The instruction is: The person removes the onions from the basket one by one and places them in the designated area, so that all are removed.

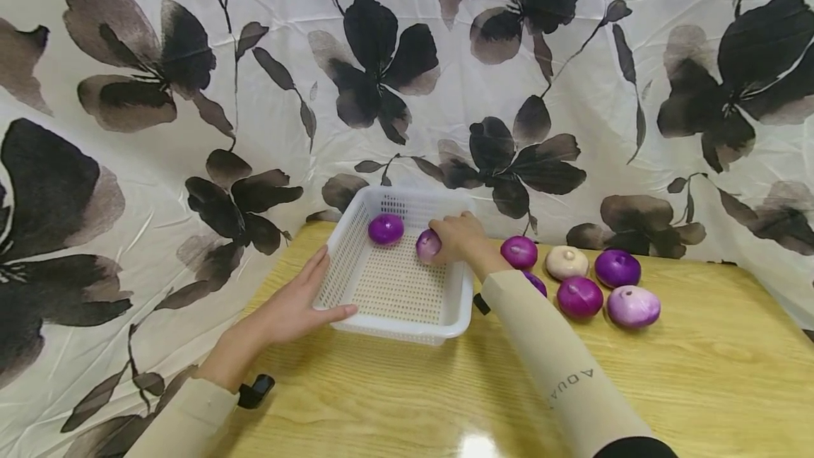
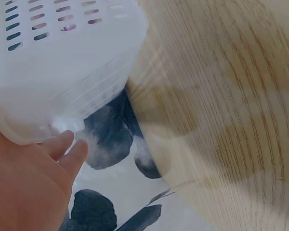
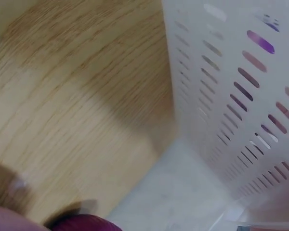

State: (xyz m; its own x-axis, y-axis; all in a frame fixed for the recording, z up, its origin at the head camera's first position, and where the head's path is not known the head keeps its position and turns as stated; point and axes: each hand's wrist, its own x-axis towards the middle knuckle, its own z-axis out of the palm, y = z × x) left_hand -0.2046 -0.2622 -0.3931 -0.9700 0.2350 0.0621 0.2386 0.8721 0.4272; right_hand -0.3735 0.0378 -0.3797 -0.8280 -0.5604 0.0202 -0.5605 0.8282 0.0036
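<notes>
A white perforated basket (image 1: 343,246) stands on the wooden table (image 1: 699,373). One purple onion (image 1: 385,228) lies at its far side. My right hand (image 1: 459,237) reaches over the basket's right rim and grips a paler purple onion (image 1: 427,244) inside it. My left hand (image 1: 299,306) lies flat against the basket's near-left corner, fingers straight. The left wrist view shows the basket corner (image 2: 62,86) above my left hand's fingers (image 2: 62,149). In the right wrist view the basket's slotted wall (image 3: 241,96) fills the right side, and the hand itself is out of sight.
Several more onions lie in a cluster right of the basket: purple ones (image 1: 518,251) (image 1: 617,267) (image 1: 579,296), a cream one (image 1: 567,262) and a pale lilac one (image 1: 632,306). A flower-print cloth (image 1: 191,90) hangs behind and drapes past the table's left edge.
</notes>
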